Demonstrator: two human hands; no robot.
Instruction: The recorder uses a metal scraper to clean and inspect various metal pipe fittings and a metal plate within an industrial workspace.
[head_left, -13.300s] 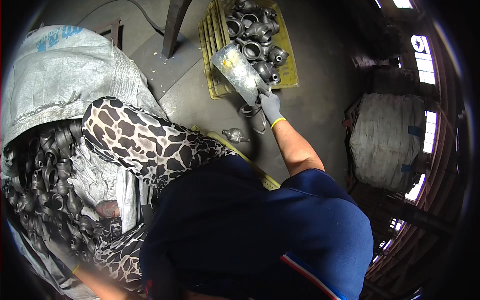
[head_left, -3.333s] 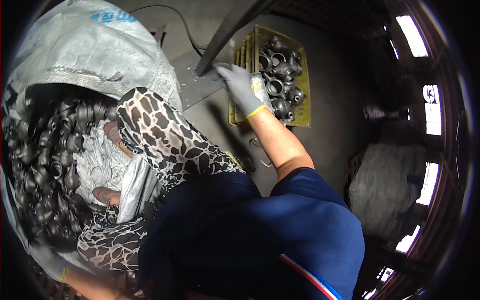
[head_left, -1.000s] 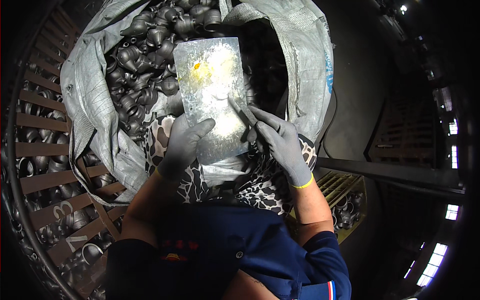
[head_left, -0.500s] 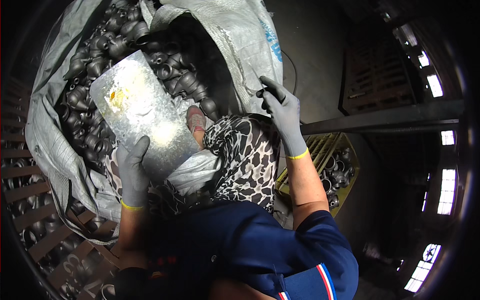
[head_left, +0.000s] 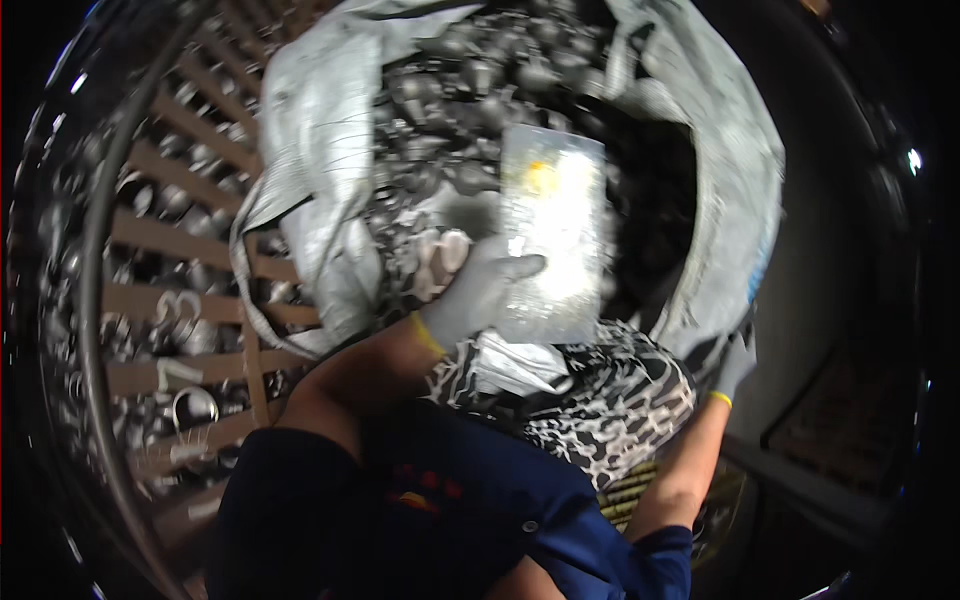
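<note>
While left hand (head_left: pixel 478 292) pinches one metal plate (head_left: pixel 556 230), right hand (head_left: pixel 735 370): fingers blurred, cannot tell.

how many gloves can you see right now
2: one on the left hand, holding the metal sheet; one on the right hand, beside the white sack. Others could be hidden.

Sheet (head_left: pixel 555 280) before fittings (head_left: pixel 475 78) in sack (head_left: pixel 740 180), slats (head_left: pixel 175 240) left

Cannot resolve blurred right hand (head_left: pixel 735 366), its finger positions or any contents.
Cannot see most fingers of left hand (head_left: pixel 472 298), hidden beneath metal plate (head_left: pixel 552 300). Cannot separate dark metal parts (head_left: pixel 450 95), smeared together inside white sack (head_left: pixel 735 170), cropped by top edge. Can see only fragments of yellow crate (head_left: pixel 628 490) around right forearm (head_left: pixel 685 470).
</note>
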